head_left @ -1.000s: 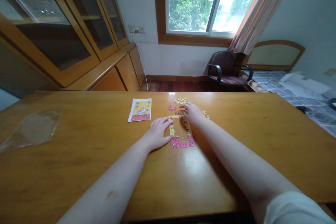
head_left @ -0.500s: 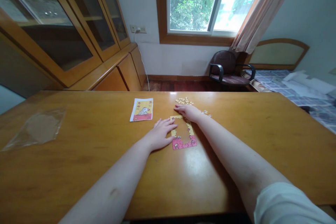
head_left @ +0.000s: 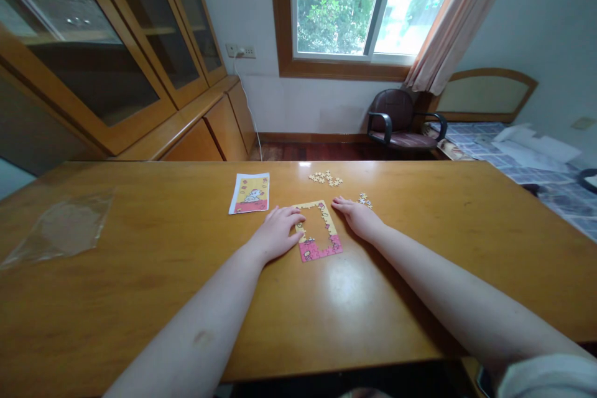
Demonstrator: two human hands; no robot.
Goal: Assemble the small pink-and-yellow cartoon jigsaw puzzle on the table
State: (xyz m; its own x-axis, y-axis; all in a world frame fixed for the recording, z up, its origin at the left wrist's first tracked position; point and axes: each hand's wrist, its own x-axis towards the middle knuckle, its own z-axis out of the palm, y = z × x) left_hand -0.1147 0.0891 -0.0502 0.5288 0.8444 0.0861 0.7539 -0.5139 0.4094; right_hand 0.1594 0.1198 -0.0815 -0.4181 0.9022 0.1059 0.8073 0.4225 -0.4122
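A partly built jigsaw frame, yellow on its sides and pink at the bottom, lies on the wooden table. My left hand lies flat and open, with its fingers on the frame's left edge. My right hand rests open just right of the frame, fingers stretched toward its top right corner. Several loose yellow pieces lie beyond the frame. A few more pieces sit next to my right hand. A reference picture card lies to the left of my left hand.
An empty clear plastic bag lies at the table's left side. Behind the table are wooden glass-door cabinets, a window, a dark armchair and a bed with papers.
My right hand has left the frame's top edge and moved to its right side, now lying flat. The frame's top edge now shows complete. My left hand stays on the frame.
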